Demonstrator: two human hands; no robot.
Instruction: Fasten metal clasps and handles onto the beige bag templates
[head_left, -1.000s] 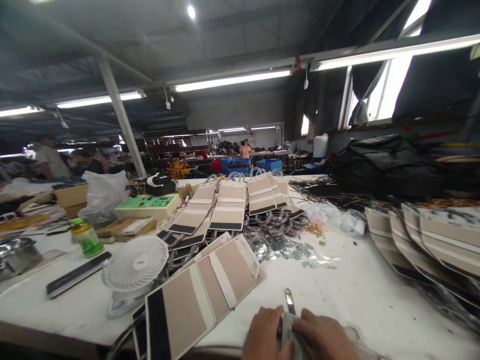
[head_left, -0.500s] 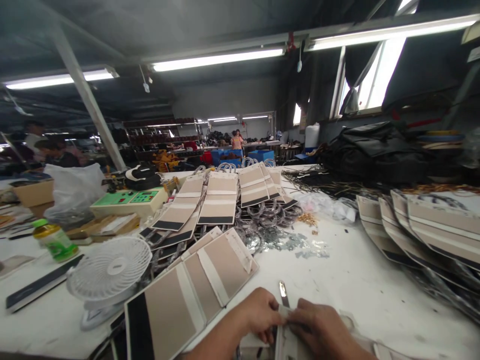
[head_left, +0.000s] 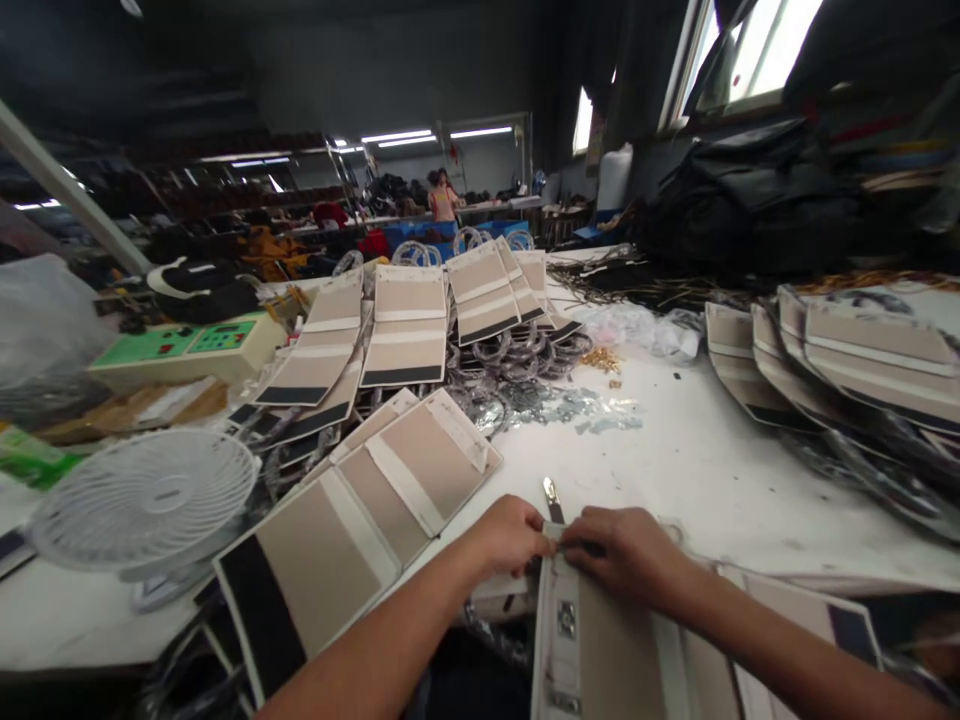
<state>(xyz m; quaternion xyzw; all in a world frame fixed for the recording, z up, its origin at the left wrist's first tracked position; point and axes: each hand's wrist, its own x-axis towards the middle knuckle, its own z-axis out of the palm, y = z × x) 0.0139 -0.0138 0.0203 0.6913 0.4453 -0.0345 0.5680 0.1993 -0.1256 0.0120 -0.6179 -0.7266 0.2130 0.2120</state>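
Observation:
A beige panel (head_left: 622, 650) with pale strips and a white edge band lies in front of me, its near part over the table's edge. Small metal fittings (head_left: 566, 618) sit along its left edge band. My left hand (head_left: 514, 535) is closed, pinching the panel's far left corner. Right beside it, my right hand (head_left: 626, 550) grips the same edge with bent fingers. Whether a small part is between the fingertips is hidden. Just beyond the corner, a slim dark item with a shiny metal end (head_left: 552, 492) lies on the table.
Similar beige panels (head_left: 409, 320) are piled ahead and to the left, with plastic-wrapped handles. Another pile (head_left: 877, 350) stands at the right. A white fan (head_left: 161, 495) is at left, near a green-topped control box (head_left: 187, 345). Gold-coloured bits (head_left: 600, 358) lie mid-table.
My view has tilted down, so more of the panel and both forearms show. Both hands stay together at the panel's corner, gripping its edge.

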